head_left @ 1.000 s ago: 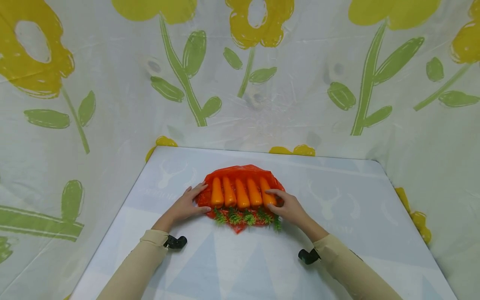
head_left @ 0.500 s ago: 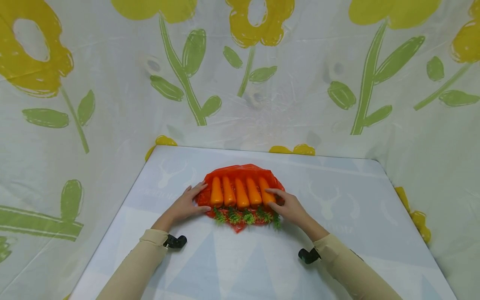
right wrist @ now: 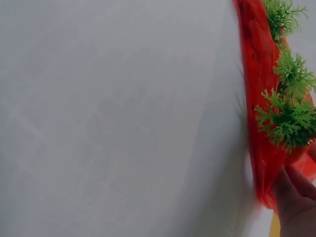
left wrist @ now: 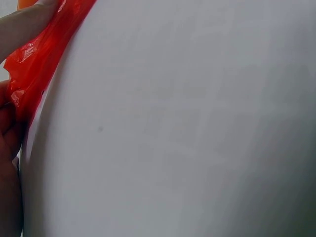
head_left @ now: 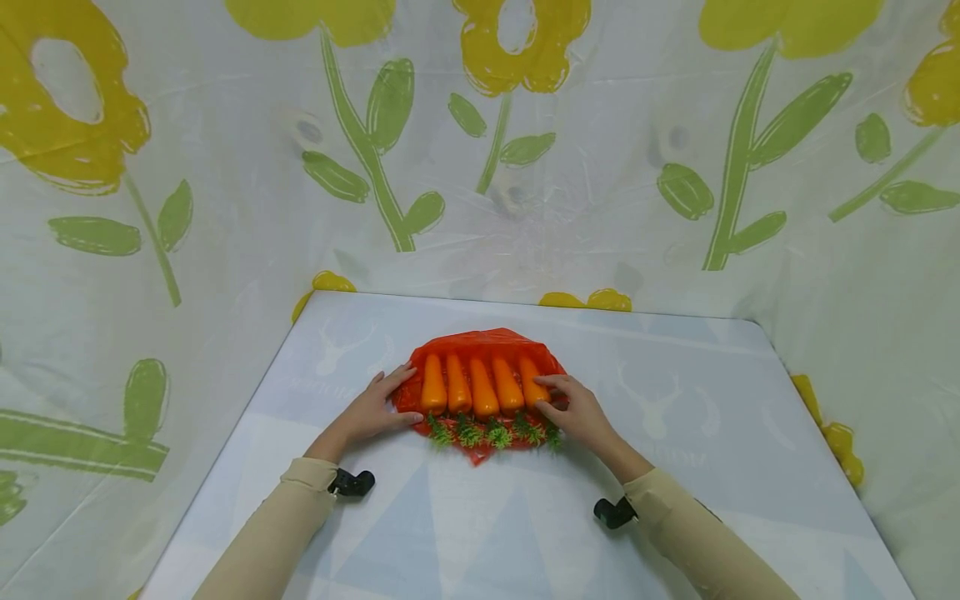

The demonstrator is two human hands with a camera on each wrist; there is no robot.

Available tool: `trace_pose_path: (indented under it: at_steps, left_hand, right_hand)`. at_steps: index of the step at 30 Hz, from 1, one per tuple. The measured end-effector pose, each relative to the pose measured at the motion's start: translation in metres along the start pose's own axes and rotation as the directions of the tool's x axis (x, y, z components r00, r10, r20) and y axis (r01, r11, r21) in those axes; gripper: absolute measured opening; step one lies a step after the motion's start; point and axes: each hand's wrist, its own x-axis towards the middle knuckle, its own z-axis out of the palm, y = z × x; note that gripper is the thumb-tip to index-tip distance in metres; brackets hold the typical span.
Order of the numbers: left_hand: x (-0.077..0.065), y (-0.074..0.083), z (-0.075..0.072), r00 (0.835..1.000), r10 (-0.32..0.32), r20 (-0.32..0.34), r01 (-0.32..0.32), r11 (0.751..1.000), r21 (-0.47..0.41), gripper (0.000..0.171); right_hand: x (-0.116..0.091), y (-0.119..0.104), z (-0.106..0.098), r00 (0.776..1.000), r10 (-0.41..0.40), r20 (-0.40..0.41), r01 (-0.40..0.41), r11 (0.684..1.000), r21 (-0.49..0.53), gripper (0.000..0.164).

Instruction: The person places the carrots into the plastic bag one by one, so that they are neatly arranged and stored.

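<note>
Several orange toy carrots (head_left: 483,392) with leafy green tops (right wrist: 289,116) lie side by side on a flattened red plastic bag (head_left: 480,340). My left hand (head_left: 372,410) rests at the bag's left edge, its fingers extended over the rim and its thumb lower down. In the left wrist view the thumb (left wrist: 24,29) lies across the red plastic. My right hand (head_left: 577,412) has bent fingers and thumb at the rightmost carrot (head_left: 531,383), gripping its side. The right wrist view shows those fingers (right wrist: 291,190) by the bag's corner, below the green tops; the carrot bodies are mostly hidden there.
The pale patterned table (head_left: 480,533) extends around the bag on every side. Behind and beside it hangs a white cloth (head_left: 600,167) printed with yellow flowers. Black wrist cameras (head_left: 617,513) sit under both beige sleeves (head_left: 697,533).
The right hand has shifted slightly, nudging the rightmost carrot, its green top and the bag's right edge a little to the left. The left hand stays in place.
</note>
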Motion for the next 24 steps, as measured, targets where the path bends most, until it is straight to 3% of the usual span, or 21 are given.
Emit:
trace_pose_path:
  at_steps: [11,24]
  left_hand:
    - [-0.0004,0.0000,0.0000,1.000,-0.029,0.006,0.029,1.000,0.001,0.094]
    - [0.0000,-0.0016,0.0002,1.000,-0.012,0.003,0.012,1.000,0.001,0.094]
  right_hand:
    - [-0.0013,0.0088,0.0054,0.999,-0.033,-0.027,0.031,0.998,-0.045,0.043]
    - [-0.0084,0.0052,0.0069,0.996,-0.005,-0.093,0.005,1.000,-0.008,0.041]
